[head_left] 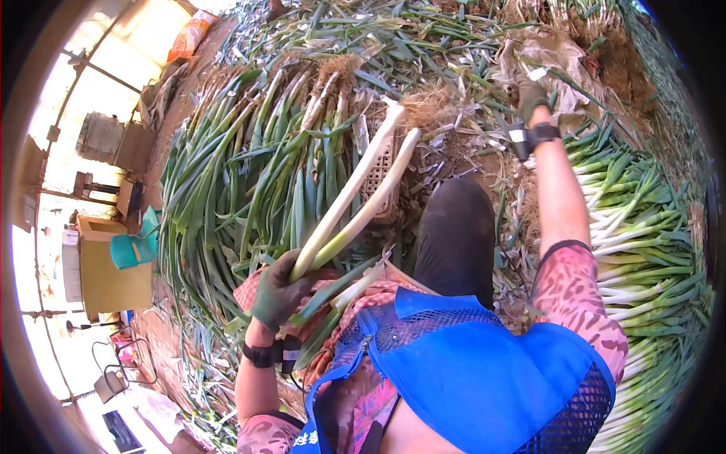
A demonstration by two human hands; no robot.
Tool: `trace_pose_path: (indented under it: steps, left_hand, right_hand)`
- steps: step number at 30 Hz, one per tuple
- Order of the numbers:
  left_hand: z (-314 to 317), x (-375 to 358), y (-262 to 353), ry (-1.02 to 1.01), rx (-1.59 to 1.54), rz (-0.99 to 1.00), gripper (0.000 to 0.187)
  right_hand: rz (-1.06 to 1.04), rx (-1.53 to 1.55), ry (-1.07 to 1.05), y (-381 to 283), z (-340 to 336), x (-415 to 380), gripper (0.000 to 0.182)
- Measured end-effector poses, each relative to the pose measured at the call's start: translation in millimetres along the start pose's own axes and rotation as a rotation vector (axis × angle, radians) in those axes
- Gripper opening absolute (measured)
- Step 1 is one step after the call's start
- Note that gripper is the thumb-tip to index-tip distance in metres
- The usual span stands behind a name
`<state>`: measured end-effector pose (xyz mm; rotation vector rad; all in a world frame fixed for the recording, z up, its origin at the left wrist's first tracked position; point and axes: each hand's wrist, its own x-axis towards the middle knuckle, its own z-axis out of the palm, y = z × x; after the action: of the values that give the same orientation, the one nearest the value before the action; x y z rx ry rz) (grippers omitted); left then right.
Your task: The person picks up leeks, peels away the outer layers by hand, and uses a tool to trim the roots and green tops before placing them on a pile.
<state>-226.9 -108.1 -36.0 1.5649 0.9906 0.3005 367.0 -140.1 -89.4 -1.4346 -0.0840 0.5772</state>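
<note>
My left hand (281,293), in a dark green glove, is closed around two peeled leeks (355,198). Their white stalks point up and to the right, and roots show at the top ends. Another leek (355,290) lies across my lap beside that hand. Stretched out at the upper right, my right hand (527,97) is gloved too, close to a crumpled pale sheet (556,60) and leaf scraps. Its fingers are too unclear to tell whether they hold anything.
Unpeeled leeks (249,166) are heaped at the left, beside a plastic crate (378,170). Cleaned leeks (620,250) form a long row at the right. A teal chair (136,244) and a cabinet (113,276) stand at the far left. Leaf scraps cover the ground ahead.
</note>
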Motion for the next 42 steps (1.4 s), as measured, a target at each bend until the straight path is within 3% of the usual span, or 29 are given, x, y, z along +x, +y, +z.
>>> trace_pose_path:
  steps: [1,3,4,8,10,11,13,14,15,17,18,20,23,25,28,30,31,33,34,35,38,39,40,42]
  left_hand:
    - [-3,1,-11,0.001,0.025,0.038,0.038]
    - [-5,10,-23,-0.002,0.076,0.131,0.038]
    - [-3,11,-18,0.009,0.073,0.053,0.037]
    - [19,21,10,0.198,0.743,0.363,0.030]
    - [17,21,7,0.229,0.915,0.451,0.032]
    - [14,20,6,0.250,1.002,0.491,0.033]
    - [9,16,7,0.288,1.066,0.502,0.033]
    - [4,14,4,0.302,1.081,0.498,0.034]
    - [1,12,0,0.311,1.096,0.493,0.035]
    - [-3,10,-5,0.343,0.939,0.406,0.036]
    - [-5,9,-6,0.361,0.854,0.357,0.035]
    - [-6,11,-8,0.399,0.718,0.329,0.033]
    - [-2,23,-5,0.402,0.682,0.378,0.031]
    - [6,26,-2,0.340,0.710,0.408,0.032]
    - [9,29,-9,0.218,0.489,0.363,0.034]
    - [10,25,-8,0.116,0.119,0.215,0.036]
    - [6,24,-8,0.103,0.059,0.185,0.036]
    - [-5,21,-14,0.079,-0.066,0.118,0.037]
    - [-14,20,-19,0.080,-0.058,0.126,0.038]
    - [-23,20,-24,0.116,-0.076,0.166,0.041]
    - [-47,22,-14,0.327,-0.041,0.295,0.033]
    - [-60,24,-5,0.388,-0.014,0.307,0.030]
    - [-71,29,5,0.441,-0.034,0.343,0.027]
    - [-98,39,17,0.500,-0.029,0.370,0.023]
  right_hand:
    - [-0.058,-0.077,-0.207,10,-18,32,0.029]
    - [-0.173,-0.392,-0.528,-11,-1,-26,0.037]
    - [-0.274,-0.497,-0.635,-21,14,-67,0.032]
    - [-0.578,-0.764,-1.008,1,71,-113,0.032]
    - [-0.296,-1.193,-1.096,-9,93,-135,0.033]
    - [-0.469,-1.049,-1.183,4,89,-128,0.037]
    - [-0.314,-1.142,-1.026,18,95,-128,0.026]
    - [-0.474,-1.195,-0.918,23,94,-123,0.029]
    - [-0.781,-1.362,-0.832,32,93,-102,0.033]
    - [-0.884,-1.268,-0.360,40,84,-57,0.033]
    - [-0.607,-0.856,-0.567,34,70,-57,0.029]
    - [-0.132,-0.800,-0.676,24,60,-70,0.027]
    - [-0.320,-0.244,-1.224,36,73,-134,0.026]
    - [-1.005,-0.495,-1.193,52,88,-143,0.029]
    - [-0.172,-0.109,-1.275,63,106,-161,0.030]
    - [0.155,0.166,-1.327,100,121,-121,0.029]
    - [0.139,0.229,-1.355,120,124,-87,0.027]
    - [-0.508,-0.433,-1.178,59,116,-130,0.020]
    - [-0.413,-0.499,-0.995,20,114,-156,0.016]
    - [-0.293,-0.417,-0.938,28,103,-126,0.022]
    - [-0.078,0.068,-0.703,34,62,-49,0.025]
    - [-0.007,-0.157,-0.629,23,40,-60,0.030]
    - [-0.155,-0.493,-0.879,37,41,-71,0.025]
    - [-0.739,-1.033,-1.298,65,41,-88,0.017]
